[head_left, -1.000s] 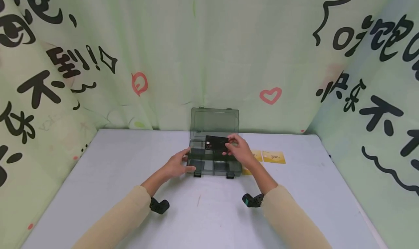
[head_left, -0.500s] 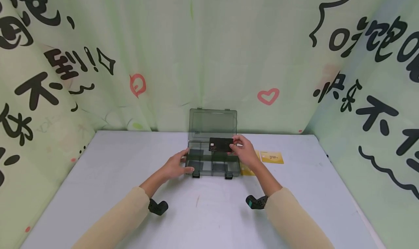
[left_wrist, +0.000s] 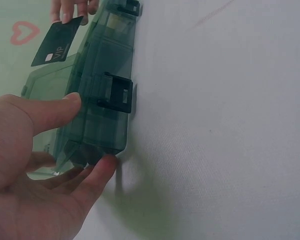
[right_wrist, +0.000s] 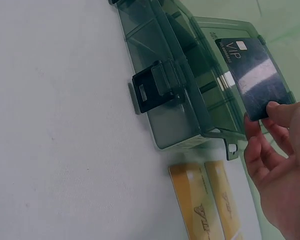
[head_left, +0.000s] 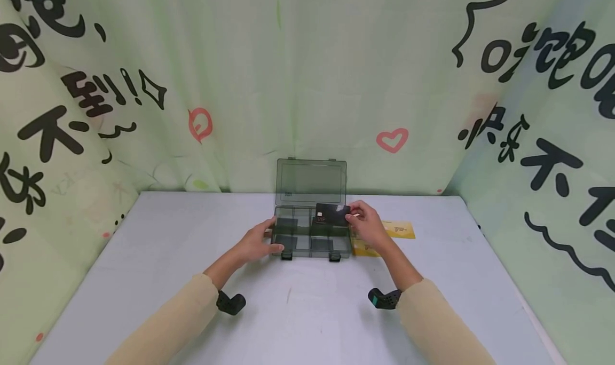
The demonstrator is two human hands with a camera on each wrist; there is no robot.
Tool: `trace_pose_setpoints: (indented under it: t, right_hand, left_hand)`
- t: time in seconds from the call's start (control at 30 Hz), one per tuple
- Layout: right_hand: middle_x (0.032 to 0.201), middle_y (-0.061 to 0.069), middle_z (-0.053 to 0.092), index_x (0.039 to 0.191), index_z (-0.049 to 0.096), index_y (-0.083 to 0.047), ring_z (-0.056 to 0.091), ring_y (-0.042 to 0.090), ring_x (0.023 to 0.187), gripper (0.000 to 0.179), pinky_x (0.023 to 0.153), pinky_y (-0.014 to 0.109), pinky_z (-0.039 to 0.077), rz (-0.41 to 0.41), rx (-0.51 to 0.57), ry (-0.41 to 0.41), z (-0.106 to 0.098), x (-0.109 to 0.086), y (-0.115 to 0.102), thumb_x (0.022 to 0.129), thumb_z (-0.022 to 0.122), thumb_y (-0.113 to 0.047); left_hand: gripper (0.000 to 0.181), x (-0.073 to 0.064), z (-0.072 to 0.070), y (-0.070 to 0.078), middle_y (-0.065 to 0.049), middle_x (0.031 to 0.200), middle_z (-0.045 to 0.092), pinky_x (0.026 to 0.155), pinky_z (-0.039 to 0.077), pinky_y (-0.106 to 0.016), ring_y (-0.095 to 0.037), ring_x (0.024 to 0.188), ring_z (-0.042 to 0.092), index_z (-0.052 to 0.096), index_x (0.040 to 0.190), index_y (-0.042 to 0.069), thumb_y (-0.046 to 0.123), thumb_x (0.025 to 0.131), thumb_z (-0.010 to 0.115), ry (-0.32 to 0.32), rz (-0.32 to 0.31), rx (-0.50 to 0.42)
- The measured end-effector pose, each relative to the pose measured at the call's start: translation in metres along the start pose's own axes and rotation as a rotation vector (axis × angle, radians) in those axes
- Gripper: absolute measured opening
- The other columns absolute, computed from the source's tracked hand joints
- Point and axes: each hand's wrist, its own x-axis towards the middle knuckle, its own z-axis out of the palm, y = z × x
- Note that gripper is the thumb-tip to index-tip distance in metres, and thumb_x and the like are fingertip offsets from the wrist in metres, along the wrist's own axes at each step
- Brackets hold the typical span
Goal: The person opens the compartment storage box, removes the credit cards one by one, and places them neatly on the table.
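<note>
A hinged, see-through grey-green compartment box (head_left: 309, 253) stands on the table, its lid (head_left: 311, 179) raised at the back. My left hand (head_left: 253, 243) holds the box at its left end; in the left wrist view the thumb (left_wrist: 60, 111) lies near the front top edge and the fingers touch the end wall. Between right thumb and fingers, my right hand (head_left: 370, 227) pinches a black VIP card (head_left: 330, 214) by its right end, tilted above the back right compartments. Dark flat pieces (head_left: 286, 242) lie inside several compartments.
Yellow cards (head_left: 400, 229) lie on the table by the box's right end; in the right wrist view two yellow cards (right_wrist: 195, 197) lie side by side. Black latches (head_left: 334, 256) hang from the box's front. A printed curtain (head_left: 240, 87) surrounds the white table (head_left: 192, 231).
My right hand has moved right and slightly down with the black card, which now sits over the box's right half. The left hand stays at the box's left end.
</note>
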Motion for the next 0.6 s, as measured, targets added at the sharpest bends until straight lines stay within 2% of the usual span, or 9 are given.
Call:
trace_pose_setpoints:
  t: [0.2, 0.43, 0.6]
  right_hand:
    - [0.105, 0.014, 0.056, 0.117, 0.051, -0.001, 0.061, 0.028, 0.099, 0.020, 0.082, 0.039, 0.056, 0.022, -0.008, 0.010, -0.006, -0.003, 0.003, 0.099, 0.053, -0.008]
    - [0.105, 0.018, 0.057, 0.115, 0.052, 0.000, 0.060, 0.026, 0.093, 0.019, 0.075, 0.035, 0.051, 0.014, -0.046, 0.029, -0.015, -0.008, 0.008, 0.098, 0.054, -0.006]
    - [0.105, 0.019, 0.057, 0.115, 0.052, 0.002, 0.060, 0.025, 0.093, 0.019, 0.077, 0.035, 0.051, 0.012, -0.048, 0.039, -0.021, -0.009, 0.011, 0.098, 0.054, -0.006]
  left_hand:
    - [0.084, 0.000, 0.000, -0.001, -0.012, 0.159, 0.027, 0.107, 0.041, -0.054, -0.035, 0.140, 0.038, 0.020, 0.156, 0.014, 0.021, 0.089, 0.071, -0.003, -0.001, 0.000]
    - [0.085, 0.001, 0.001, -0.002, -0.012, 0.160, 0.027, 0.107, 0.040, -0.054, -0.035, 0.141, 0.038, 0.020, 0.156, 0.015, 0.021, 0.089, 0.071, -0.011, 0.000, -0.011]
    - [0.084, 0.000, 0.000, -0.001, -0.012, 0.159, 0.027, 0.107, 0.041, -0.054, -0.035, 0.140, 0.038, 0.019, 0.156, 0.015, 0.021, 0.089, 0.071, -0.003, -0.001, -0.004]
